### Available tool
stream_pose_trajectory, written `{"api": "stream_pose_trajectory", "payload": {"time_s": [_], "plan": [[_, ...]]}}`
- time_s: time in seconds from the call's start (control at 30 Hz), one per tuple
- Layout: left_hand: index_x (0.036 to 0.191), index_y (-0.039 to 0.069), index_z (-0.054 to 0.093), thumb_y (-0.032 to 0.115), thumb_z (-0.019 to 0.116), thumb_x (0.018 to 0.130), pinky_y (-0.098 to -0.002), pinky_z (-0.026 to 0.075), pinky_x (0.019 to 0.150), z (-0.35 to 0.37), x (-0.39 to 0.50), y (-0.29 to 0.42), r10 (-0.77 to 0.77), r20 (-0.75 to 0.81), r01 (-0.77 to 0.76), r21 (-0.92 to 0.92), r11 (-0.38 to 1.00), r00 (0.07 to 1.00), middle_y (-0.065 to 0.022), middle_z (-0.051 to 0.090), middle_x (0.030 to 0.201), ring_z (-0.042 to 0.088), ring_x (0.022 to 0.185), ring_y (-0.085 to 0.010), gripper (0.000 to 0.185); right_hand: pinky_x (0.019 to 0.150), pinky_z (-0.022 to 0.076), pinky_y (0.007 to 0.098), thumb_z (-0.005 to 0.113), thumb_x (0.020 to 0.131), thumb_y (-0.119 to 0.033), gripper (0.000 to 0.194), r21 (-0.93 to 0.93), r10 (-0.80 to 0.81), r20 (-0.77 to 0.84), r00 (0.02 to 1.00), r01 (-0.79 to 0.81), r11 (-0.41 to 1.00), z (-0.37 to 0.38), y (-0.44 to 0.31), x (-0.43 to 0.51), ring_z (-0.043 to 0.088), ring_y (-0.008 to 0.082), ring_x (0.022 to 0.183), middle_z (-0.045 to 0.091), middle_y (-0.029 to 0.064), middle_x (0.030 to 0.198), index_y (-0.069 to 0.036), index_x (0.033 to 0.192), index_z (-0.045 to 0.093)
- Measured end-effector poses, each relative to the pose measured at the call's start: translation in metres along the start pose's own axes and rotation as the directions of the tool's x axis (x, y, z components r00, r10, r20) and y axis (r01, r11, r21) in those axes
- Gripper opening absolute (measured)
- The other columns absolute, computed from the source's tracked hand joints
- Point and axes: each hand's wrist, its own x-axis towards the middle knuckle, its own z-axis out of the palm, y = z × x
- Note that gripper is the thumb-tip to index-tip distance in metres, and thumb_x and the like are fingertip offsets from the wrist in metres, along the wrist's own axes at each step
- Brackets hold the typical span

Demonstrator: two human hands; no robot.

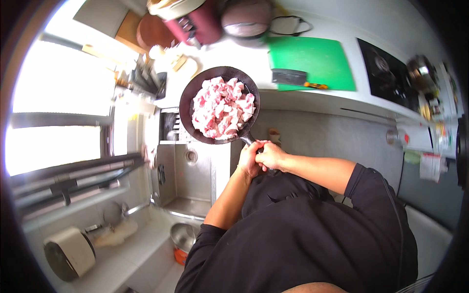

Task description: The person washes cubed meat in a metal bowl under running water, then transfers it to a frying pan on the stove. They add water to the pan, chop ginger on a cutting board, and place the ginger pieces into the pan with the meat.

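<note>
A dark frying pan [185,106] is held out in front of me, heaped with chunks of raw meat [221,108]. Both of my hands are closed around its handle [249,139]. My left hand [250,159] is on the left side of the grip, and my right hand [272,155] overlaps it from the right. Beyond the pan to the right, a green cutting board [315,58] lies on the white counter. A cleaver [289,77] with a yellow and black handle rests along its near edge.
A steel sink [192,175] lies left of my arms. Knives in a holder [146,78] stand at the back left. A maroon appliance [201,23] is at the far side. On the right are a black cooktop [384,73] and a steel pot [422,73].
</note>
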Motion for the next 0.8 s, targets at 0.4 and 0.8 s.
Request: {"api": "stream_pose_trajectory", "payload": {"time_s": [0.4, 0.8], "plan": [[0.106, -0.002, 0.068, 0.028, 0.058, 0.100, -0.0351, 0.049, 0.035, 0.252, 0.173, -0.091, -0.410, 0.172, 0.294, 0.461, 0.837, 0.896, -0.0140, 0.069, 0.079, 0.059, 0.045, -0.0239, 0.032, 0.049, 0.0491, 0.0353, 0.063, 0.079, -0.006, 0.011, 0.534, 0.179, -0.351, 0.919, 0.039, 0.845, -0.269, 0.058, -0.095, 0.061, 0.0183, 0.050, 0.062, 0.0093, 0.063, 0.000, 0.071, 0.062], [0.104, 0.000, 0.067, 0.030, 0.057, 0.100, -0.0326, 0.057, 0.051, 0.486, 0.374, -0.264, -0.622, 0.286, 0.469, 0.452, 0.758, 0.729, -0.0121, 0.072, 0.091, 0.071, 0.070, -0.0243, 0.032, 0.051, 0.0506, 0.0361, 0.066, 0.071, -0.013, 0.016, 0.566, 0.305, -0.528, 0.793, 0.061, 0.822, -0.566, 0.183, -0.139, 0.063, 0.0197, 0.050, 0.064, 0.0102, 0.058, -0.002, 0.061, 0.062]]}}
